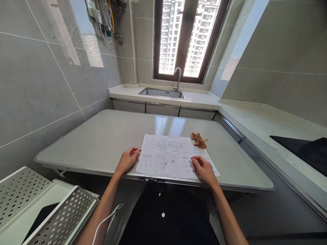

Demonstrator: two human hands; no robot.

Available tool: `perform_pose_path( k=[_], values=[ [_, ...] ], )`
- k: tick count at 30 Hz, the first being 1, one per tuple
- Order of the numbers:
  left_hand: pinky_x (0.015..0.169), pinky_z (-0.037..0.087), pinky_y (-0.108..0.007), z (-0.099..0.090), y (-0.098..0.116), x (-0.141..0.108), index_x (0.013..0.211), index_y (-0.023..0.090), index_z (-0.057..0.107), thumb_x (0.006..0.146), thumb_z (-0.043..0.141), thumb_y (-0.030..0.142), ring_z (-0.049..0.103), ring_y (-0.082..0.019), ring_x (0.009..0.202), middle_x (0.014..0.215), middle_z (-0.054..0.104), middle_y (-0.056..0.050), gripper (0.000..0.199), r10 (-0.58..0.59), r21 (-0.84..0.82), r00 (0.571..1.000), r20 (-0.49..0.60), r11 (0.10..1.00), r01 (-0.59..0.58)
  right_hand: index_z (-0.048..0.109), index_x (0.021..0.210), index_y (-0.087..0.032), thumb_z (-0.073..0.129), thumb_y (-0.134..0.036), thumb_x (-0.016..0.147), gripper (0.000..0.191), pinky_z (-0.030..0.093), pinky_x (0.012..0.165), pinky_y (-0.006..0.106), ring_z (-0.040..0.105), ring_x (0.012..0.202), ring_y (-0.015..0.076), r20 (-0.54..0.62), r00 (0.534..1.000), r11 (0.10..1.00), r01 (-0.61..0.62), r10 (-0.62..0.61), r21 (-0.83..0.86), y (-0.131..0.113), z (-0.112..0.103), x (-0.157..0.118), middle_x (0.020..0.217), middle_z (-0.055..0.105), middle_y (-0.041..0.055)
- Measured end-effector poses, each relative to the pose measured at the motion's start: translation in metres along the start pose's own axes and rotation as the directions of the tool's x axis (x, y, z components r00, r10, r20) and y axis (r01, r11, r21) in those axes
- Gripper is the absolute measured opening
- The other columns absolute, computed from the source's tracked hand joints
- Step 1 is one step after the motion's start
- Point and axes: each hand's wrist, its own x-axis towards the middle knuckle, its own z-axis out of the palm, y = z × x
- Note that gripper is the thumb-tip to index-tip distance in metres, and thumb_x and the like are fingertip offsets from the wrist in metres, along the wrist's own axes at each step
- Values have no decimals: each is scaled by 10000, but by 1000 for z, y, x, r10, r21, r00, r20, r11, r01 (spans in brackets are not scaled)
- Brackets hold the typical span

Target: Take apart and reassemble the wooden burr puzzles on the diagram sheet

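A white printed sheet (153,166) with rows of small, faint diagrams lies at the table's near edge. At its left edge rests my left hand (127,160), fingers loosely curled in and the fingertips close against the paper. My right hand (204,169) lies over the sheet's right part, its fingers bent and the thumb and forefinger slightly apart; nothing shows between them. Two tiny dark bits, one of them a small piece (166,162), sit on the paper between the hands. Across the sheet's far right corner stands a small brown wooden model (198,140) with a rod sticking out.
The pale folding table (107,136) reaches toward a counter with a sink (163,92) and faucet (178,76) under the window. A side counter (255,112) holds dark cloth (306,153). At lower left are a perforated white rack (68,217) and a white cable (102,223).
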Motion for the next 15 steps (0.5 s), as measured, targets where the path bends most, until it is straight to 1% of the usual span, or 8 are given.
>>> perform_pose_path(
  k=[4,10,15],
  values=[
    [605,437,-264,0,-2,-1,974,180,715,900,630,633,551,-174,614,663,614,3,467,-12,-3,1000,10,1000,13,742,969,-205,806,-660,809,486,434,501,276,562,565,158,-16,1000,1000,10,-11,-29,0,-1,0,734,679,29],
    [620,456,-261,-2,-4,-1,973,180,706,872,663,654,592,-173,646,699,645,-2,486,-2,3,1000,29,1000,2,709,981,-201,717,-737,845,553,445,511,285,573,595,169,7,1000,995,-6,7,-96,-1,0,-2,768,681,36],
    [615,462,-259,-2,-8,0,972,181,700,867,673,643,613,-178,667,708,649,-5,475,10,13,1000,25,1000,-10,691,958,-203,729,-753,821,568,448,520,289,575,597,175,-2,1000,996,-8,8,-94,2,0,0,764,684,41]
  ],
)
